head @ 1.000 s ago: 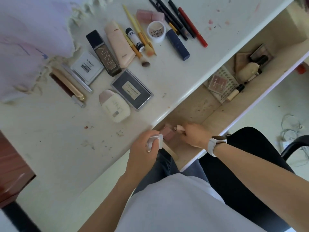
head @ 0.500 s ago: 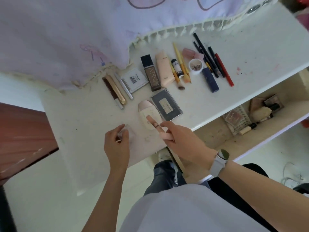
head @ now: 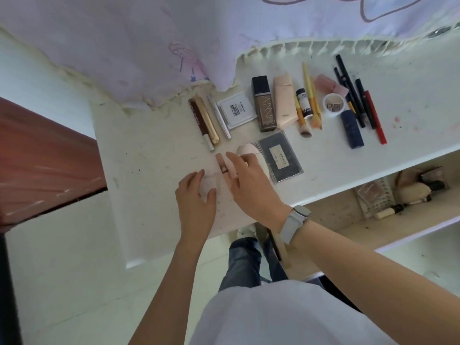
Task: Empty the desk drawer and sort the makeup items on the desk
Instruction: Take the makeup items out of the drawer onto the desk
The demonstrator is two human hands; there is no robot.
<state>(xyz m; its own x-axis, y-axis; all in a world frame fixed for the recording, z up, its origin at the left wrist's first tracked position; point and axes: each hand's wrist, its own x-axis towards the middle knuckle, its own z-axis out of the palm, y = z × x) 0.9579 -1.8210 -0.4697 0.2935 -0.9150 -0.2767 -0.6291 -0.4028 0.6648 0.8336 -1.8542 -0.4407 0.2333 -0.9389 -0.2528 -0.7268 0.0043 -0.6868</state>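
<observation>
On the white desk point(head: 154, 170) my left hand point(head: 196, 200) pinches a small pale translucent case point(head: 208, 186) between thumb and fingers, low on the desktop. Just to its right, my right hand point(head: 251, 183) holds a slim pink stick with a dark band point(head: 223, 166) against the desk. The stick lies beside a pink-capped white bottle point(head: 245, 148), which that hand partly hides. The open drawer point(head: 331, 215) at lower right holds a blush compact point(head: 368, 191) on a white grid tray, a puff brush point(head: 414, 190) and a small tube point(head: 388, 211).
Rows of makeup lie at the back: brown and gold sticks point(head: 202, 120), a white compact point(head: 236, 110), a brown bottle point(head: 264, 105), a pink tube point(head: 285, 103), yellow brushes point(head: 310, 95), a white jar point(head: 333, 105), a navy tube point(head: 352, 129), pencils point(head: 368, 105) and a black palette point(head: 280, 156). A lilac cloth point(head: 149, 46) hangs behind.
Both hands came up out of the drawer onto the desktop, the left carrying the pale case and the right the pink stick. Both items now sit low by the white bottle.
</observation>
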